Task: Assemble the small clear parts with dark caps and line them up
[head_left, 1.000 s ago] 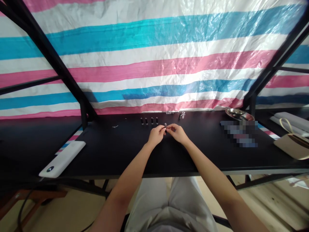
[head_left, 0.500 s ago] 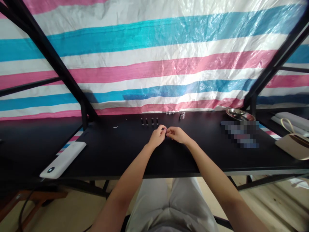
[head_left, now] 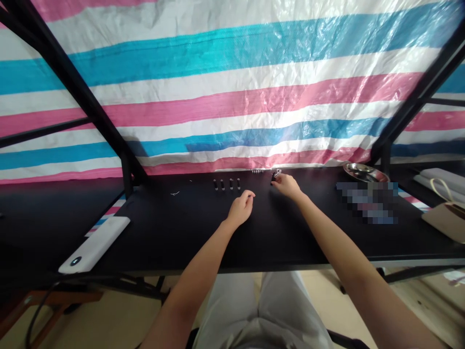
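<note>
My left hand [head_left: 241, 207] hovers over the middle of the black table, its fingers pinched together; whatever they hold is too small to make out. Farther right, my right hand [head_left: 287, 185] reaches to the back of the table, with thumb and fingertips at a small black piece [head_left: 273, 177]. Beside that piece lies a little heap of shiny metal bits [head_left: 278, 171]. Several short black cylinders with pale ends [head_left: 231, 184] stand in a row to the left of my hands. A line of small silvery parts [head_left: 257, 171] lies along the back edge.
A white oblong device [head_left: 95, 245] rests at the table's left edge. On the right are a round metal dish [head_left: 366, 172], a blurred-out patch [head_left: 366, 202] and a beige pouch [head_left: 445, 220]. A thin white scrap [head_left: 175, 193] lies left of the cylinders. Striped sheeting [head_left: 232, 106] hangs behind.
My hands were together at the table's middle. My right hand has moved away to the right and back, to the small black piece; my left hand stays nearly in place, still pinched.
</note>
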Motion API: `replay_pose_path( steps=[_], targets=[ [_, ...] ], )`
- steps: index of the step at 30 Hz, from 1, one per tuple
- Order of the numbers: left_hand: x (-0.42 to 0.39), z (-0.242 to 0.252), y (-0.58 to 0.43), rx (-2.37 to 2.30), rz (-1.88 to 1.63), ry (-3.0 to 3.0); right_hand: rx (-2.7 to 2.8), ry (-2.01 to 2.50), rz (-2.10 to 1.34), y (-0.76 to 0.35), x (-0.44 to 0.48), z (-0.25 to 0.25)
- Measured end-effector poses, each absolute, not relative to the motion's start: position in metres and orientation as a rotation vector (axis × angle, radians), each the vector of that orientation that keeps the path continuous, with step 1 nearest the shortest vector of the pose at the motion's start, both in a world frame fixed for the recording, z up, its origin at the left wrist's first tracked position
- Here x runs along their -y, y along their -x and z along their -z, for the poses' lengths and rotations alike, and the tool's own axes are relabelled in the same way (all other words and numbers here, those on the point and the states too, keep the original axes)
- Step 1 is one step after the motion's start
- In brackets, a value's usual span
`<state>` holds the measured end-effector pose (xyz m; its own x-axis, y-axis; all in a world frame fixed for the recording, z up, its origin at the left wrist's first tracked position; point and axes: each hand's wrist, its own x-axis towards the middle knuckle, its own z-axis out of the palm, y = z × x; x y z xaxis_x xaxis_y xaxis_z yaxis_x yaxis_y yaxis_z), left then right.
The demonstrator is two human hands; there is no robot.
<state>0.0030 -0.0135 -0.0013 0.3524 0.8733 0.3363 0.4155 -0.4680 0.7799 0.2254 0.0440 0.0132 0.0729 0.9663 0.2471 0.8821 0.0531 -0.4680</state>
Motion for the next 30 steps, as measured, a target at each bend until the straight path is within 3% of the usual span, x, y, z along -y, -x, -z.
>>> replay_pose_path(
  steps=[30],
  targets=[
    [0.017,0.0,-0.002,-1.19,-0.99,-2.251,1.755,2.119,-0.152,-0.223,-0.071,0.009]
  ],
)
